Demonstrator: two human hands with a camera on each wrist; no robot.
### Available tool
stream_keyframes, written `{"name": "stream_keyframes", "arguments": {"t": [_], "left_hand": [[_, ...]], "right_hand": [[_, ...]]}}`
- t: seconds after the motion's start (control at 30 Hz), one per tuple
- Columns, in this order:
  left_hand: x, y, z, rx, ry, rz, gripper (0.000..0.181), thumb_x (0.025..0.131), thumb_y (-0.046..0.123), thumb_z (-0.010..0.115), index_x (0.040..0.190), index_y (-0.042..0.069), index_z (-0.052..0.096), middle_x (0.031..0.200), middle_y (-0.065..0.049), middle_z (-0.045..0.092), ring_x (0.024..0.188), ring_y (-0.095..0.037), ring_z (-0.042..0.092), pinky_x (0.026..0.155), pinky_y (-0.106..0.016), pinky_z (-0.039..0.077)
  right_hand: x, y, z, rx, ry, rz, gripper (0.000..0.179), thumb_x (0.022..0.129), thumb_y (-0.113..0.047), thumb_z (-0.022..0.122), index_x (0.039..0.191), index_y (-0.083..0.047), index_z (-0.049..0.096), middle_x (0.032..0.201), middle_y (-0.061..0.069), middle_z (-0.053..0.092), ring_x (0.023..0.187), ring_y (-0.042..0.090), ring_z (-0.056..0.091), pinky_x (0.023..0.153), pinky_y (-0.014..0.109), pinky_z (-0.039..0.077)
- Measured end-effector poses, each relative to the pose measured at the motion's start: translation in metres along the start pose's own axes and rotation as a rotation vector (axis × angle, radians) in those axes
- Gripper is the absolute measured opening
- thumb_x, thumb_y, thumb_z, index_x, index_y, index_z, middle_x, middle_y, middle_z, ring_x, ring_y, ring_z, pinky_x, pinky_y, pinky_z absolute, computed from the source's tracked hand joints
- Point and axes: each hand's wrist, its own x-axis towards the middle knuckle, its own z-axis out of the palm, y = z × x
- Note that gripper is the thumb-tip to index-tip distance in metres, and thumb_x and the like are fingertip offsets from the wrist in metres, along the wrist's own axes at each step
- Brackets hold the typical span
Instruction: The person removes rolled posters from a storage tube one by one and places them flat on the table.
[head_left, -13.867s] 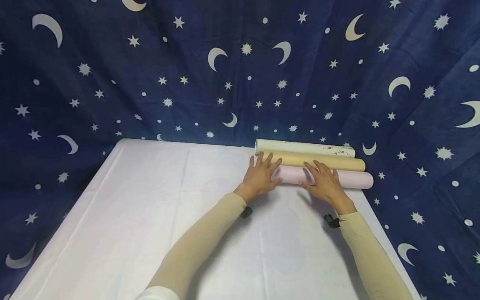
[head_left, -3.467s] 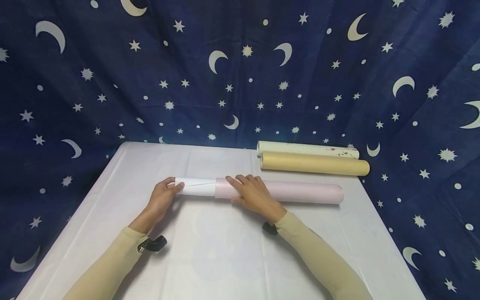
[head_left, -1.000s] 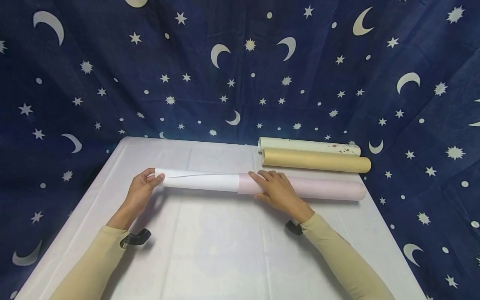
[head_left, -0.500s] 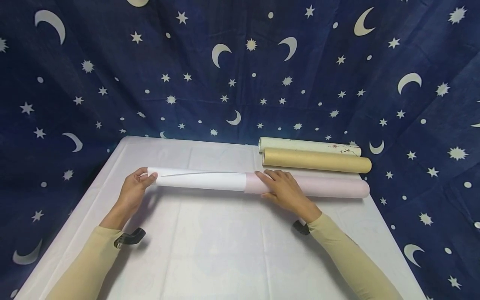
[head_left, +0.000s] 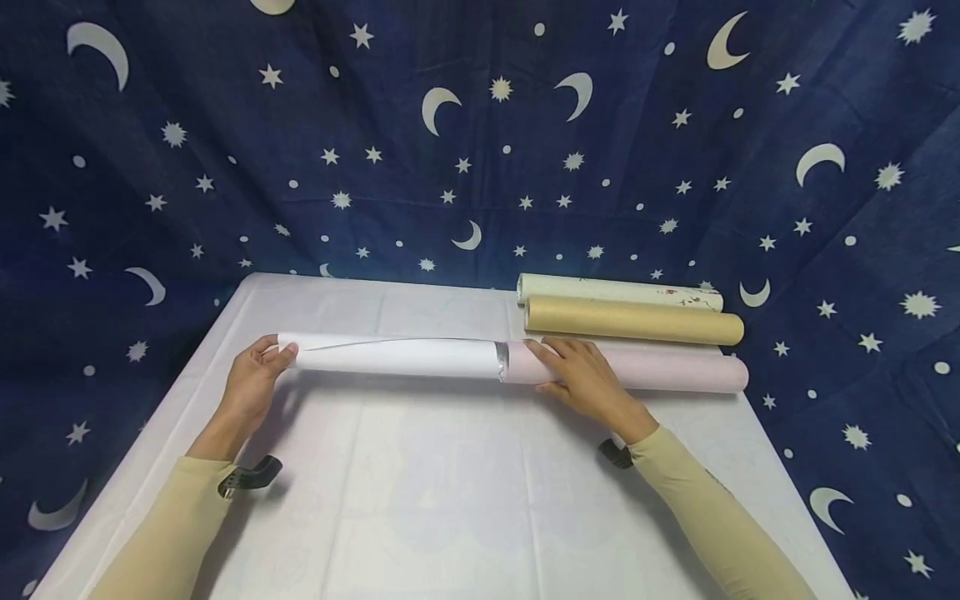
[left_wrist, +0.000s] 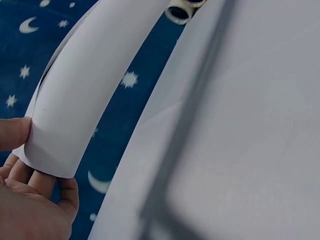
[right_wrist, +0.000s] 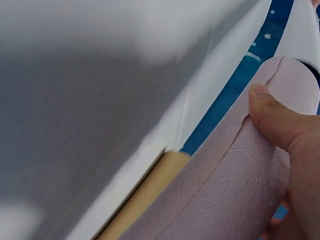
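My left hand [head_left: 251, 379] pinches the left end of a white paper roll [head_left: 397, 358], thumb on top and fingers inside or under the end in the left wrist view. A loose edge runs along the paper. Held by my right hand [head_left: 592, 383] is a pink wallpaper roll [head_left: 675, 372], in line with the white one. A narrow grey band [head_left: 502, 361] shows where the two meet. In the right wrist view the thumb [right_wrist: 272, 112] lies along the seam of the pink roll, near its round open end; the other fingers are mostly hidden behind it.
A yellow roll [head_left: 637, 322] and a cream roll with a floral print [head_left: 615, 292] lie side by side at the back right of the white-covered table [head_left: 435, 483]. A dark blue curtain with moons and stars [head_left: 375, 108] hangs around its back and sides.
The pink roll has left its place beside the yellow roll. The white roll has been drawn out leftward from its end, the hands have moved apart, and a grey band now shows between the rolls.
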Motion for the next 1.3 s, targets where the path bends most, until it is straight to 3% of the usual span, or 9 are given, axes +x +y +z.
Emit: {"name": "stream_keyframes", "arguments": {"t": [0.23,0.37,0.5,0.7,0.93,1.13,1.3], "left_hand": [[-0.004,-0.002,-0.019,-0.264,0.047,0.026,0.013,0.095,0.014,0.063,0.106,0.014,0.057,0.089,0.014,0.073,0.084,0.003,0.064,0.079,-0.01,0.048],[-0.005,-0.002,-0.021,-0.318,0.046,0.036,0.012,0.095,0.011,0.063,0.105,0.014,0.057,0.088,0.011,0.074,0.083,0.002,0.066,0.078,-0.01,0.049],[-0.004,-0.003,-0.02,-0.338,0.041,0.044,0.009,0.095,0.009,0.063,0.102,0.014,0.06,0.089,0.01,0.075,0.083,0.001,0.067,0.078,-0.01,0.049],[-0.006,-0.004,-0.015,-0.323,0.027,0.051,0.01,0.095,0.01,0.064,0.103,0.013,0.059,0.091,0.01,0.074,0.085,0.0,0.066,0.079,-0.011,0.049],[-0.007,-0.002,-0.007,-0.29,0.02,0.037,0.011,0.095,0.011,0.064,0.103,0.014,0.058,0.09,0.012,0.073,0.085,0.001,0.065,0.078,-0.01,0.049],[-0.008,0.001,0.002,-0.207,-0.004,0.023,0.015,0.095,0.017,0.064,0.107,0.014,0.055,0.091,0.015,0.072,0.087,0.001,0.062,0.08,-0.011,0.047],[-0.009,0.006,0.012,-0.077,-0.03,0.009,0.019,0.096,0.026,0.063,0.11,0.017,0.054,0.092,0.02,0.07,0.092,0.002,0.058,0.083,-0.013,0.042]], "right_hand": [[-0.002,0.027,0.002,-0.008,0.012,0.013,0.073,0.085,-0.04,0.074,0.148,-0.024,0.041,0.141,0.01,0.054,0.121,0.039,0.054,0.099,0.055,0.042],[0.0,0.042,0.008,-0.008,0.02,0.017,0.073,0.084,-0.039,0.075,0.148,-0.023,0.042,0.139,0.011,0.054,0.118,0.04,0.055,0.095,0.054,0.042],[0.001,0.053,0.015,0.005,0.012,0.015,0.075,0.084,-0.038,0.076,0.148,-0.021,0.042,0.14,0.012,0.053,0.121,0.04,0.053,0.099,0.056,0.04],[0.005,0.063,0.021,0.017,-0.003,0.007,0.074,0.083,-0.033,0.078,0.147,-0.019,0.044,0.137,0.015,0.055,0.12,0.041,0.053,0.101,0.056,0.04],[0.009,0.068,0.025,0.058,0.033,0.024,0.072,0.077,-0.017,0.084,0.142,-0.013,0.052,0.126,0.015,0.058,0.115,0.036,0.056,0.099,0.052,0.044],[0.008,0.065,0.022,0.025,0.079,0.034,0.066,0.08,-0.019,0.082,0.14,-0.012,0.054,0.13,0.018,0.057,0.122,0.038,0.053,0.103,0.055,0.042],[0.006,0.056,0.009,0.036,0.147,0.061,0.058,0.088,-0.021,0.073,0.141,-0.013,0.051,0.135,0.016,0.056,0.126,0.037,0.052,0.104,0.055,0.042]]}}
